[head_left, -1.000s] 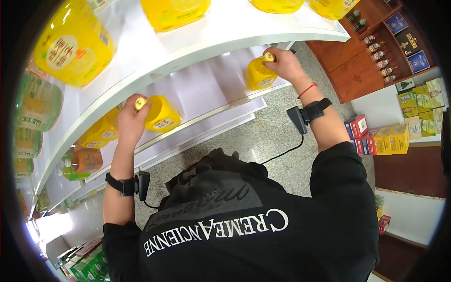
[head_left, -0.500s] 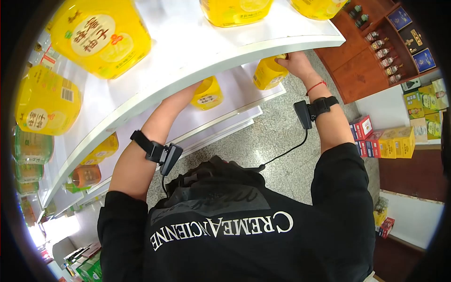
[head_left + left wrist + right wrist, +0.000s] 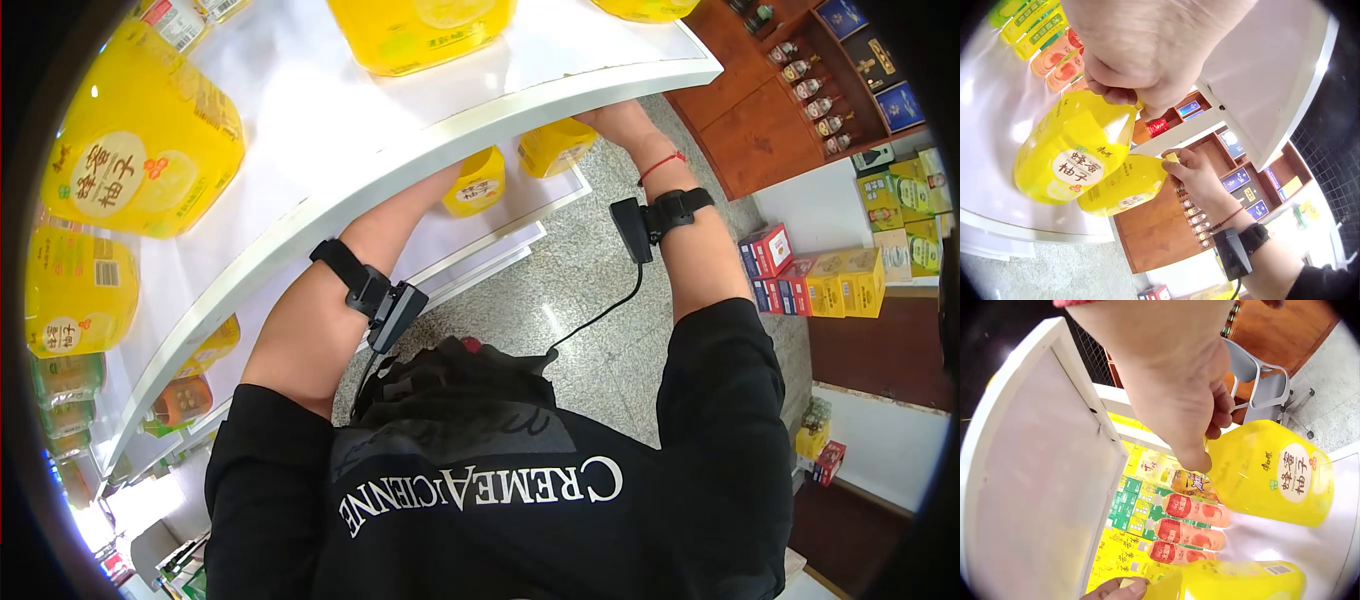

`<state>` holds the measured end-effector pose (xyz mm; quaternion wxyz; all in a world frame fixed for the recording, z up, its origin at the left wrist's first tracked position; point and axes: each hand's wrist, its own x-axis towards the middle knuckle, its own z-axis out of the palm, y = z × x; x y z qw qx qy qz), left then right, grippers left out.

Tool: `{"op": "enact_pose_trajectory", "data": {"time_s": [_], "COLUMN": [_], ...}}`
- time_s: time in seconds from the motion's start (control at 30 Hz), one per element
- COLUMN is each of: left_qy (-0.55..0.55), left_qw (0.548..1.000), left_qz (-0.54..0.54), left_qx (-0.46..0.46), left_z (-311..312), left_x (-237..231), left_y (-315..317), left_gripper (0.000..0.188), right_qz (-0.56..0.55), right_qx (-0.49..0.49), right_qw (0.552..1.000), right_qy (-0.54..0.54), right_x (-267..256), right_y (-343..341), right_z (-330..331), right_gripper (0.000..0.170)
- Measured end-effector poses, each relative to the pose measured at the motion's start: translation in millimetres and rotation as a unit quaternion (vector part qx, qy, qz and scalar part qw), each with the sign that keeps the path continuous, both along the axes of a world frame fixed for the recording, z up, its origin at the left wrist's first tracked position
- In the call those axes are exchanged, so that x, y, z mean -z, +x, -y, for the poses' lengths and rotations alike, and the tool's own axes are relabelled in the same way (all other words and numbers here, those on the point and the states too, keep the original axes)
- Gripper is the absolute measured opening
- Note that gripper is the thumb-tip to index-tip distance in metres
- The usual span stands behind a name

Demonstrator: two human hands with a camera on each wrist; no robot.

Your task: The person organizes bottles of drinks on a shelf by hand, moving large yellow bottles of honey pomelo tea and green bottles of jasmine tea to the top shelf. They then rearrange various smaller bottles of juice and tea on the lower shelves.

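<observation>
The left hand (image 3: 1141, 56) is drawing nearer the right hand (image 3: 1175, 406); both, curled, are gripping the left bottle (image 3: 1072, 150) and right bottle (image 3: 1269, 478) respectively.

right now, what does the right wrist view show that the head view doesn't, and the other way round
Only the right wrist view shows the grey chair, the pink bottles and the cap in the left hand's grip.

Only the head view shows the black shirt with its white lettering and the wrist cameras.

Both show the right hand at one yellow bottle, a second yellow bottle beside it, and white shelving.
</observation>
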<state>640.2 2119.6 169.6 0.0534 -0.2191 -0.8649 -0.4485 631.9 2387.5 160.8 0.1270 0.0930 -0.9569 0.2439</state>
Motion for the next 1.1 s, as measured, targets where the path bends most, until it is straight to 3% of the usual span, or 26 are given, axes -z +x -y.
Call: {"op": "enact_pose_trajectory", "data": {"time_s": [0.87,1.1], "left_qy": [-0.077,-0.104], "left_qw": [0.987,0.989], "left_qz": [0.143,0.104], "left_qx": [-0.007,-0.023], "left_z": [-20,-22], "left_x": [16,7], "left_y": [-14,-4], "left_gripper": [0.041,0.049], "right_qz": [0.009,-0.007], "right_qx": [0.028,0.02], "right_qw": [0.999,1.0], "right_qy": [-0.024,-0.021], "right_x": [16,19], "right_y": [4,3], "right_z": [11,12], "right_gripper": [0.04,0.039]}}
